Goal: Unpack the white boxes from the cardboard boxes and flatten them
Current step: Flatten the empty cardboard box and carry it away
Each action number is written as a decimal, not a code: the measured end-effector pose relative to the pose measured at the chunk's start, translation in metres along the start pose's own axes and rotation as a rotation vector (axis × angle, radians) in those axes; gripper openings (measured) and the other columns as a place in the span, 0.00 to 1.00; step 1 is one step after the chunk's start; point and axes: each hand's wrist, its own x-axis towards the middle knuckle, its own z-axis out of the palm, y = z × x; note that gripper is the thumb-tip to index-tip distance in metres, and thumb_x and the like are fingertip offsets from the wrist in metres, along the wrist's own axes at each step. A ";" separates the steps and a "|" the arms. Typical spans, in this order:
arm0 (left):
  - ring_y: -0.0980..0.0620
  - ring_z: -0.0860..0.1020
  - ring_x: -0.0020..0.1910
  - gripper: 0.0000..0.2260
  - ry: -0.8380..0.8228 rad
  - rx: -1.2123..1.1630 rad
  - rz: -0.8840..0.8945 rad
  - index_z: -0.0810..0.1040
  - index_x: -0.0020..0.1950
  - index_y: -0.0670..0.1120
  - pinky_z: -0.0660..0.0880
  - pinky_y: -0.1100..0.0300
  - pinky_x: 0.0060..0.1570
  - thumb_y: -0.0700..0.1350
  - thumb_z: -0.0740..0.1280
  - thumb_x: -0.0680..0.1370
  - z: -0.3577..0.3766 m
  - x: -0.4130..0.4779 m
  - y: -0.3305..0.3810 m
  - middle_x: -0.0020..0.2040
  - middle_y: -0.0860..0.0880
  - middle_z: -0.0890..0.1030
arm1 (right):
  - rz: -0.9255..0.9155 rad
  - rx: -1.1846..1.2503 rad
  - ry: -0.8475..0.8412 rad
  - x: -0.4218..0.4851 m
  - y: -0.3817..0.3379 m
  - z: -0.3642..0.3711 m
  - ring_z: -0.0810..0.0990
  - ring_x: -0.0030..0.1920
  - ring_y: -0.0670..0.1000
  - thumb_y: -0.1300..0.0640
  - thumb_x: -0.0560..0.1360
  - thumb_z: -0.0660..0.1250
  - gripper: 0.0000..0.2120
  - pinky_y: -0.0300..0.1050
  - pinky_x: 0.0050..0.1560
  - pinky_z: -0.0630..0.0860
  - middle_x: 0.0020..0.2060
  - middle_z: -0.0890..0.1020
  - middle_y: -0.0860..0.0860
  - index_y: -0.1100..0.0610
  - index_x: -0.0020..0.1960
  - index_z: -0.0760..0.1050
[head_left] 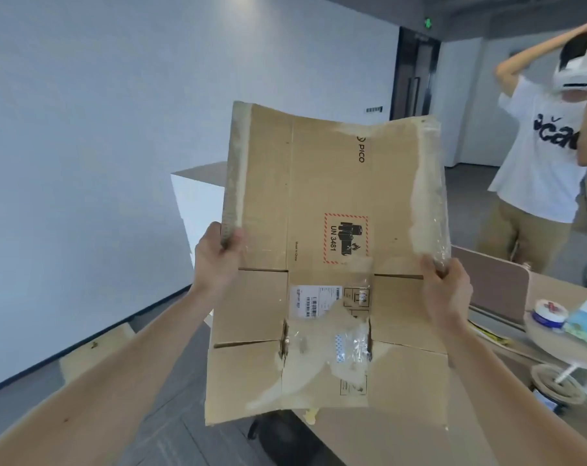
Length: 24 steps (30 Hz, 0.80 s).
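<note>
The cardboard box [332, 196] was held up flat in the middle of the frame. It was a brown sheet with torn clear tape down both side edges, a red-bordered UN 3481 label, a white barcode sticker and a ragged tear low in the middle. Its long axis ran top to bottom, the printing turned sideways. The left hand [218, 253] gripped the left edge, fingers curled round it; the right hand [448, 287] clasped the taped right edge likewise.
</note>
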 end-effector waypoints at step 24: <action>0.64 0.71 0.28 0.12 0.617 0.183 -0.028 0.71 0.42 0.46 0.67 0.62 0.35 0.50 0.66 0.81 -0.458 0.119 -0.093 0.29 0.61 0.75 | -0.304 0.329 -0.579 -0.201 -0.290 0.413 0.71 0.35 0.47 0.47 0.80 0.62 0.18 0.48 0.37 0.65 0.34 0.72 0.49 0.56 0.38 0.63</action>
